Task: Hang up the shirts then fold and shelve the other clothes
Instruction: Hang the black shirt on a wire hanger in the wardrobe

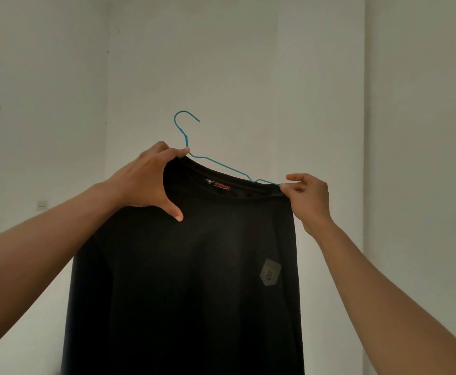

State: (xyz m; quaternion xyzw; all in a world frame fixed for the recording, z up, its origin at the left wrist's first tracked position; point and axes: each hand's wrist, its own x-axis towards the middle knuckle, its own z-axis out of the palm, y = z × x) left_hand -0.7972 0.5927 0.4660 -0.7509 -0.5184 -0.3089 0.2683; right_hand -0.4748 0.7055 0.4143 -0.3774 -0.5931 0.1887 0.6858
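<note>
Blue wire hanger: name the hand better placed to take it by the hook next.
Probably left. The left hand grips the black shirt just under the hook; the right hand pinches the far shoulder end of the blue wire hanger.

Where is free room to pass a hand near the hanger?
Free: above the hook of the hanger and right of the right hand, only wall behind. Crowded: the hanger's neck, which the left hand grips with the shirt collar, and the wire's right end, which the right hand pinches.
</note>
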